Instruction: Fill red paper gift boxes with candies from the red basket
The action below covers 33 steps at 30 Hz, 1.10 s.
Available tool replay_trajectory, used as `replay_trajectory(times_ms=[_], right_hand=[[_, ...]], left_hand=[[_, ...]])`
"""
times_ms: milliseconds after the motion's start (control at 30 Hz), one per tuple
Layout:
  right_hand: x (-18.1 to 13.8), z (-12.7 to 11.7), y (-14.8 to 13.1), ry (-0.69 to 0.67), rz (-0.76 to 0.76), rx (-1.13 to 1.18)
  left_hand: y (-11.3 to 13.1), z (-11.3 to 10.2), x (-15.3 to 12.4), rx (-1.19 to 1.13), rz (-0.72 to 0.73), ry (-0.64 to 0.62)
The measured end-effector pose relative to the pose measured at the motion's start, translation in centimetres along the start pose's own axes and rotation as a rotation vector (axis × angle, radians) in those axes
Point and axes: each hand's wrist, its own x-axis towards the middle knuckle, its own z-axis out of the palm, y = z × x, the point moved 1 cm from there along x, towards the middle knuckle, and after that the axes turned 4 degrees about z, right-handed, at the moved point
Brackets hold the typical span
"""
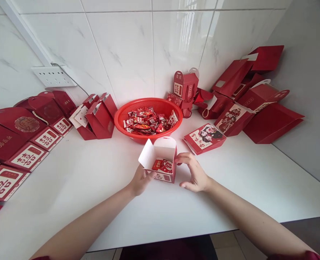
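A small red gift box (163,177) with white inner walls stands in the middle of the white table, its top flaps raised. Red wrapped candies (162,165) lie inside it. My left hand (141,180) is closed on the box's left front corner, thumb on the front wall. On the other side, my right hand (194,172) has thumb and fingers apart, with the fingertips at the box's right edge. Just behind the box sits a red plastic basket (119,121) holding many red wrapped candies (149,121).
A flat red box with a printed couple (206,137) lies to the right. Behind it, red boxes (268,122) are piled against the side wall. Closed boxes (27,157) line the left side, near folded-open bags (100,117). A cable (70,77) runs from the wall socket.
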Motion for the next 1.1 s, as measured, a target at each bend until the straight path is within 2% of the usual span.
replay_trajectory(times_ms=[133,267,367,567,700,800,867,1000,1100], right_hand=[[-0.1,0.4,0.3,-0.099,0.095,0.042],[0.4,0.4,-0.3,-0.239,0.128,0.033],[0.8,0.4,-0.7,-0.288,0.148,0.079],[1.0,1.0,-1.4,-0.178,0.238,0.099],[0.8,1.9,-2.6,-0.021,0.375,0.086],[0.7,2.3,-3.1,0.148,0.404,0.032],[0.6,2.4,-2.8,0.208,0.421,-0.015],[0.4,2.3,-1.2,0.151,0.525,0.086],[0.2,1.9,-0.7,0.065,0.496,0.131]], left_hand=[[-0.2,-1.4,-0.3,0.193,0.091,0.103],[0.1,-2.1,-0.4,0.378,0.191,0.05],[0.2,-2.2,-0.3,0.449,0.192,0.046],[0.7,-1.8,-0.4,0.553,0.168,0.072],[1.3,-1.0,-0.3,0.486,0.12,0.101],[1.1,-0.8,-0.3,0.393,0.096,0.121],[0.9,-0.8,-0.3,0.297,0.064,0.117],[0.7,-1.0,-0.2,0.181,0.029,0.098],[0.7,-1.0,-0.2,0.187,0.021,0.077]])
